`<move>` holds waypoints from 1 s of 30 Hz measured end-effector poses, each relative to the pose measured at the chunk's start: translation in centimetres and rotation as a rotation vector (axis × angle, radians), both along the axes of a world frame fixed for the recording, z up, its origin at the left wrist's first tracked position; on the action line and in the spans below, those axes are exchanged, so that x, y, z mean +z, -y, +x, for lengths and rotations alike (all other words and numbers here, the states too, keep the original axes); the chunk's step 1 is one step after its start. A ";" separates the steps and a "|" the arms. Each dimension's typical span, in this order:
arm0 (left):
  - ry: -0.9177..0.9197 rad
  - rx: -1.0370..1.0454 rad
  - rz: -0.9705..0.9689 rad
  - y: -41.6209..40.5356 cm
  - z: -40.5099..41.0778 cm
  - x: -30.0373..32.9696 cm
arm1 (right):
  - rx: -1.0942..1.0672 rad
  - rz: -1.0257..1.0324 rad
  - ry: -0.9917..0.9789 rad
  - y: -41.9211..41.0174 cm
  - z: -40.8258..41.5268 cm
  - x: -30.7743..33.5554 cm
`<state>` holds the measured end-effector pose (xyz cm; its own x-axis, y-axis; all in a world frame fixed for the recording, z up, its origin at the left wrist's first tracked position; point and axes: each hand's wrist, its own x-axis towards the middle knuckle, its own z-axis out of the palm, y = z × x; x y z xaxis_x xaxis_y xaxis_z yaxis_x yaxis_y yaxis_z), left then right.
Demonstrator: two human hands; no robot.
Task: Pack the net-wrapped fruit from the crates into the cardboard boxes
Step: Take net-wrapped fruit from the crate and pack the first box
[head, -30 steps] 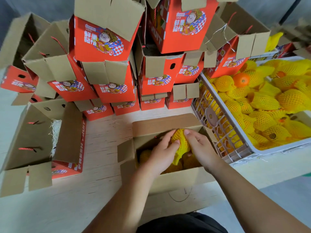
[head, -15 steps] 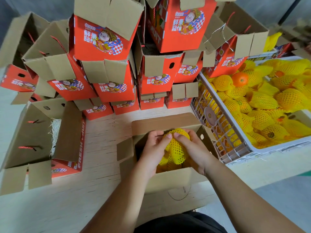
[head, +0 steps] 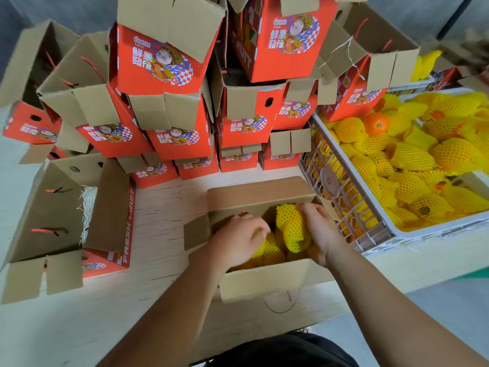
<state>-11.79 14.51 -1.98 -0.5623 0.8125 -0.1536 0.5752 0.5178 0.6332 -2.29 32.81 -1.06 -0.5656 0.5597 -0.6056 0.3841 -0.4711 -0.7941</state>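
inside the open cardboard box [head: 264,283], right hand [head: 321,231] clutching a yellow net-wrapped fruit [head: 291,226], left hand [head: 238,241] curled on another [head: 267,254].

In front of you the open brown box [head: 264,280] is matt corrugated cardboard; its fruit wear yellow foam mesh sleeves [head: 292,229]. The white crate [head: 341,197] to the right is smooth slotted plastic. The pale tabletop [head: 164,207] shows rough wood grain.

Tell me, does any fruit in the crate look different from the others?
Yes. One bare orange lies at the far end of the white crate without any net, while the fruit around it wears yellow foam net.
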 end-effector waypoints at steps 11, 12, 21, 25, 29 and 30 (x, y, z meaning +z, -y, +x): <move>-0.445 0.059 -0.595 0.9 0.8 -0.6 | 0.337 0.260 0.189 2.4 -2.8 -1.7; -0.470 0.087 -0.611 1.1 1.0 -0.6 | 0.429 0.318 0.207 3.0 -3.0 -2.0; -0.537 0.113 -0.440 0.7 1.4 -1.1 | 0.661 0.556 0.349 4.2 -4.7 -3.9; -0.519 0.177 -0.551 0.9 0.8 -1.4 | 0.399 0.471 0.302 4.0 -4.4 -3.9; -0.444 0.284 -0.401 0.4 1.4 -1.1 | 0.583 0.609 0.340 2.5 -3.7 -2.1; -0.380 0.320 -0.314 0.1 1.4 -0.9 | 0.639 0.675 0.346 2.1 -3.1 -1.4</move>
